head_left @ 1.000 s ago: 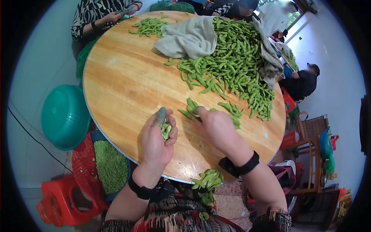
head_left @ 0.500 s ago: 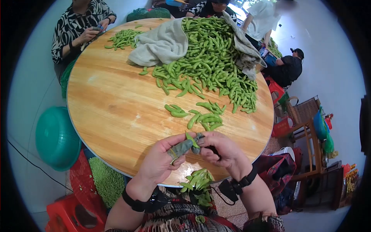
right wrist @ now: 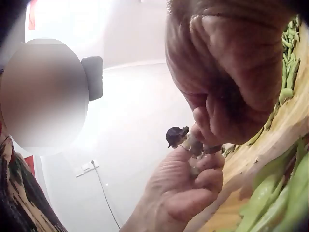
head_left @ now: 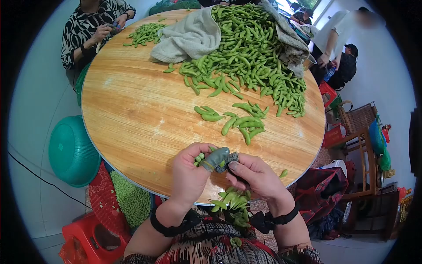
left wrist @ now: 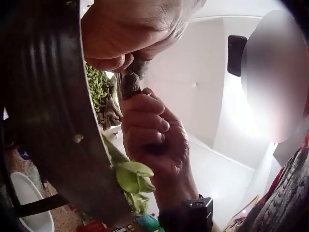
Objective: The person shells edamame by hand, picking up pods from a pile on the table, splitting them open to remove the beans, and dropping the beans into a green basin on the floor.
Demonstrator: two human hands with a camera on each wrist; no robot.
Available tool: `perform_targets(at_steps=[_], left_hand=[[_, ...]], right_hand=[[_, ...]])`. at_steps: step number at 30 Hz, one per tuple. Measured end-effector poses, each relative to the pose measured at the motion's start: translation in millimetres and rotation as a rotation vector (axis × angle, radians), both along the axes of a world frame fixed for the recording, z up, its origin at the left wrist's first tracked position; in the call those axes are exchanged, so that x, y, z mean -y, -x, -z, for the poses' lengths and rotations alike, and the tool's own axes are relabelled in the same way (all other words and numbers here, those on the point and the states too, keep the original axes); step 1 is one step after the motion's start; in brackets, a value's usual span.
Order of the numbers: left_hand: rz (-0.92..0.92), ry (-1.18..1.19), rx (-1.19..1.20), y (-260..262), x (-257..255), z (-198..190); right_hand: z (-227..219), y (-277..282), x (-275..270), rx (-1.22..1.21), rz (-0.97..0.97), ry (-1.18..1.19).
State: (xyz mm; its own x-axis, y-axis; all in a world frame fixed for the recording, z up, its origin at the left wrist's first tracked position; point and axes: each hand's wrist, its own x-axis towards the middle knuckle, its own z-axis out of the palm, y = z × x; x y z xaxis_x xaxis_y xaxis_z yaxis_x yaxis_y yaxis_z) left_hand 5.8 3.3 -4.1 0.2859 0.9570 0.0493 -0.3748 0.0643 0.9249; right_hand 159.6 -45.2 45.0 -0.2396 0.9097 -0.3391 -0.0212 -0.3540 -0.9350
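Note:
Close together above the table's near edge, my two hands meet at a green soybean pod (head_left: 222, 163), mostly hidden by the fingers. My left hand (head_left: 187, 171) wears a grey cover on its thumb, pressed at the pod, while its curled fingers hold several shelled beans (head_left: 199, 158). With thumb and a grey-covered finger, my right hand (head_left: 260, 178) pinches at the pod from the other side. In the left wrist view the right hand (left wrist: 154, 128) shows curled fingers. Flat, split pods (head_left: 231, 199) lie at the table edge below the hands.
Loose pods (head_left: 246, 125) lie beyond my hands on the round wooden table (head_left: 127, 119). Behind them spreads a large pod heap (head_left: 250, 48) beside a grey cloth (head_left: 191, 39). Shelled beans (head_left: 129, 193) fill a container at lower left, near a red stool (head_left: 94, 235). Other people sit and stand around.
My right hand has come back from the loose pods to my left hand, bringing a pod between them. A small green piece now shows right of my right hand.

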Motion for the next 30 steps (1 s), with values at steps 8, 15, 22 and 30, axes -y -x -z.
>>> perform_targets(at_steps=[8,15,22,30], left_hand=[[-0.014,-0.165,-0.144,3,0,4],[0.362,0.379,0.371,9,-4,0],[0.139,-0.040,-0.227,1,2,-12],[-0.059,-0.447,-0.405,-1,4,0]], right_hand=[[8,1,0,-0.180,0.113,0.107],[6,2,2,-0.518,0.126,0.359],[13,5,0,-0.050,0.224,0.012],[-5,-3,-5,0.319,0.227,-0.069]])
